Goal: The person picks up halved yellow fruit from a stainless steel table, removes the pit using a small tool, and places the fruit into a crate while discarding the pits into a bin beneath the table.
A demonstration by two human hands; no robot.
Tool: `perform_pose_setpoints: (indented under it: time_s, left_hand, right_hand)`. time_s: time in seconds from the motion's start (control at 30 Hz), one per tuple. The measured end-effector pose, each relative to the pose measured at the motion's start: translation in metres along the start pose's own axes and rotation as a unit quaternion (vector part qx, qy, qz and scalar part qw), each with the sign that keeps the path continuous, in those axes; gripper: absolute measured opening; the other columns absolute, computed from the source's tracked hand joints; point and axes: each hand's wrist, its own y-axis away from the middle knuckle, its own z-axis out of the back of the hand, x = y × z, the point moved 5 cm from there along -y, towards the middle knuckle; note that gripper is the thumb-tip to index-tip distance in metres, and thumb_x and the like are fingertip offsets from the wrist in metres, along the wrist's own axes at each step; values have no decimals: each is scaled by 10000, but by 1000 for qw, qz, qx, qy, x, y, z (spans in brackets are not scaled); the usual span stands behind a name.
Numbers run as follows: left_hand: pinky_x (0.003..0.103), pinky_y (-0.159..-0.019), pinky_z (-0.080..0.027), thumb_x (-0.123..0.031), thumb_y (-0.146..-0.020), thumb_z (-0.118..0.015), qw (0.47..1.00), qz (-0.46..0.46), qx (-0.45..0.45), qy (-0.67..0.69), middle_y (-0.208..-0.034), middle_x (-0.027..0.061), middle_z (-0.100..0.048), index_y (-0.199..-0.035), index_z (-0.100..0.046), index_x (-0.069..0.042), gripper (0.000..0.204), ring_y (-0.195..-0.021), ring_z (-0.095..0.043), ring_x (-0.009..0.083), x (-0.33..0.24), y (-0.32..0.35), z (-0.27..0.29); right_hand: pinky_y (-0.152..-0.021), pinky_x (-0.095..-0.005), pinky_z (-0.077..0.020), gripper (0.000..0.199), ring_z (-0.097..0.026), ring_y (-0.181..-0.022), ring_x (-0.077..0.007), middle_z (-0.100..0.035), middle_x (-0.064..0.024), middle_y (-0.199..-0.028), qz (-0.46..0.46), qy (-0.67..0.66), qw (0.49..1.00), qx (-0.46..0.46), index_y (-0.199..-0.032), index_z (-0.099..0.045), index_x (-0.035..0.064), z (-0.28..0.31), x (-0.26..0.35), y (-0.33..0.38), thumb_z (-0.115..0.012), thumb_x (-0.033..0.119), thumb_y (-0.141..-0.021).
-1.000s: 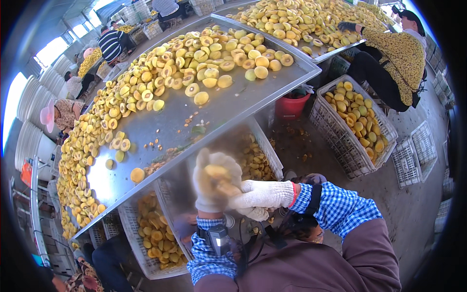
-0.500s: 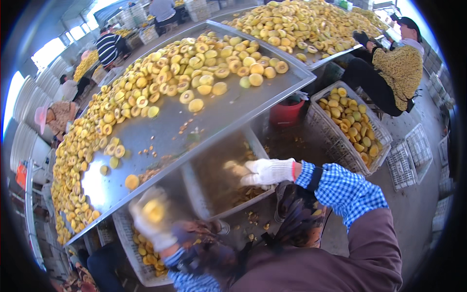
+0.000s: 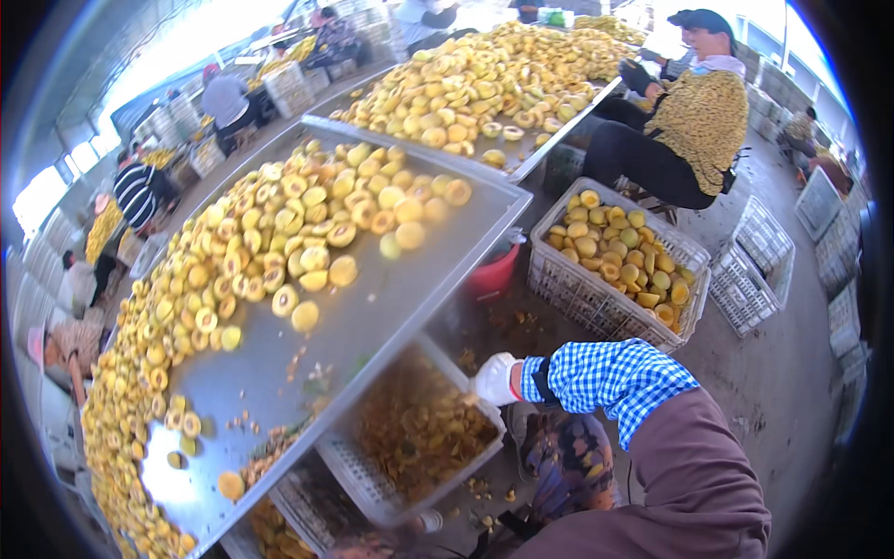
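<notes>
White knit covers the right hand [image 3: 495, 379], which is at the right rim of a pale plastic crate [image 3: 357, 484] under the edge of the worktop [image 3: 265, 359]. Its fingers are hard to make out against that rim, so I cannot tell whether they are clamped on it or apart. The left hand is out of view, and the state of its fingers cannot be told. A black band [image 3: 542, 383] circles the right wrist, over a blue checked sleeve [image 3: 610, 375]. Inside the crate lie brownish-yellow pieces [image 3: 424, 438], blurred. On the metal worktop, halved yellow fruit [image 3: 304, 316] spreads in a thick band along the far and left sides, many halves with the cut face up. One half [image 3: 231, 484] sits alone near the close edge, beside a strip of small brown bits [image 3: 268, 456]. A red bucket [image 3: 494, 278] stands on the floor [image 3: 661, 368] below the worktop's right corner, and to the right of it a white basket [image 3: 601, 296] is filled with fruit. Farther right stand two more baskets [image 3: 745, 289], close together. Behind, a second worktop [image 3: 565, 129] carries a larger heap [image 3: 466, 88], with a co-worker [image 3: 703, 121] in a yellow patterned top seated beside it.
</notes>
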Motion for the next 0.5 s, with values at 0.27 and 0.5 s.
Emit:
perform_pose_setpoints:
  time_s: [0.27,0.5]
  left_hand:
    - [401,-875,-477,-354,-908,-586,842,-460,-15,282,-1048,218,-646,-1207,-542,51,506,-960,-627,324,-331,11,76]
    - [330,-953,-432,-52,-918,-474,769,-495,200,350,-1157,124,-590,-1131,-564,31,246,-1101,-545,230,-491,26,-12]
  right_hand:
    - [-610,-454,-487,304,-595,-648,-376,-587,-187,-668,4,-124,900,-418,-851,-541,8,214,-52,-10,-597,303,-808]
    - [-827,-460,-472,351,-606,-933,-370,-642,-201,-977,-286,-76,874,-385,-1066,-627,122,267,-221,-53,-510,350,-827]
